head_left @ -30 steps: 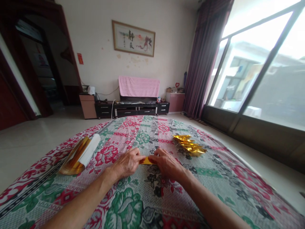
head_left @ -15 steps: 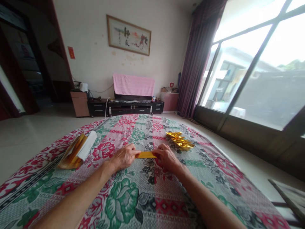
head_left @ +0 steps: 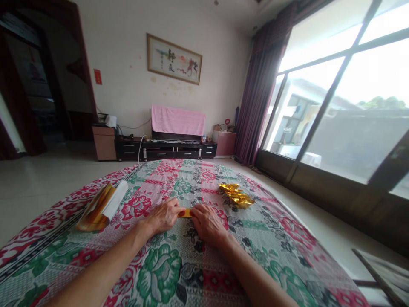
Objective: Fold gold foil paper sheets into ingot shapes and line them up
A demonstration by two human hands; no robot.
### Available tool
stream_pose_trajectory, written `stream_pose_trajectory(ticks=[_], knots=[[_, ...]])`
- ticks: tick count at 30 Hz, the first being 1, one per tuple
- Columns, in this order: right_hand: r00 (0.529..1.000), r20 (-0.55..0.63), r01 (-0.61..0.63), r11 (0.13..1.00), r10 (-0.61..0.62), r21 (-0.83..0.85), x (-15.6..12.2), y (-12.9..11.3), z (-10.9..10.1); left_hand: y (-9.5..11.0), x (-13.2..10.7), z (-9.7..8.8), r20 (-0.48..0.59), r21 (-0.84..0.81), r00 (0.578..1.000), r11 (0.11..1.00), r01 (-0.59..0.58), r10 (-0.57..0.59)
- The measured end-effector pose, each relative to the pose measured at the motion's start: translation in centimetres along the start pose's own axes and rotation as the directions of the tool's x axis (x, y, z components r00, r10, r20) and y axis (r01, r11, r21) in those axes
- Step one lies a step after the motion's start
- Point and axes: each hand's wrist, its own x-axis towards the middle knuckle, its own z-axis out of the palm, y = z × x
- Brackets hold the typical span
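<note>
A small folded strip of gold paper [head_left: 185, 213] lies on the floral cloth [head_left: 179, 273] between my hands. My left hand [head_left: 163, 216] pinches its left end with curled fingers. Pressed on the strip's right end, my right hand [head_left: 208, 221] covers most of it with bent fingers. A pile of folded gold paper pieces [head_left: 236, 195] sits just beyond my right hand. At the left of the cloth lies a stack of gold paper sheets [head_left: 102, 206] with its white backing curled up.
The cloth covers a round table. Beyond it stand a dark low TV cabinet [head_left: 166, 149] with a pink cloth over the screen, a small brown cabinet [head_left: 104, 143] and a framed picture [head_left: 174, 59]. Large windows and a purple curtain [head_left: 258, 94] fill the right side.
My right hand has slid left along the gold strip towards my left hand, so less of the strip shows. The view has also shifted slightly.
</note>
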Motion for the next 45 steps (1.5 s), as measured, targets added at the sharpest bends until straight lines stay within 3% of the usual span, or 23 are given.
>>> stream_pose_trajectory(ticks=[9,14,18,24,27,29,33,45], knots=[[0.999,-0.003,-0.052,0.998,0.052,0.034,-0.3,0.7,0.6,1.0,0.1,-0.4,0.028,0.060,0.998,0.997,0.050,-0.052],[0.998,-0.018,-0.067,0.996,0.068,0.052,-0.3,0.7,0.6,0.0,-0.2,-0.6,0.067,0.044,0.991,0.993,0.109,-0.112],[0.996,-0.026,-0.079,0.995,0.080,0.062,-0.3,0.9,0.8,-1.5,-0.6,-0.7,0.041,0.019,0.994,0.994,0.104,-0.105],[0.996,-0.027,-0.088,0.992,0.090,0.089,-0.2,1.0,0.8,-3.7,-1.6,-1.0,0.013,-0.031,0.982,0.982,0.187,-0.186],[0.995,-0.041,-0.088,0.989,0.093,0.121,-0.2,1.1,0.8,-3.6,-1.6,-0.8,-0.120,-0.089,0.962,0.968,0.236,-0.246],[0.993,-0.055,-0.097,0.984,0.106,0.149,-0.1,1.2,0.8,-2.8,-1.2,-0.7,-0.169,-0.168,0.964,0.970,0.175,-0.203],[0.988,-0.076,-0.120,0.976,0.136,0.184,0.1,1.6,1.1,-1.1,-0.4,-0.2,-0.146,-0.247,0.988,0.969,0.018,-0.056],[0.981,-0.127,-0.108,0.955,0.148,0.275,0.5,2.2,0.9,-1.0,0.1,0.2,-0.145,-0.360,0.983,0.932,0.050,-0.109]])
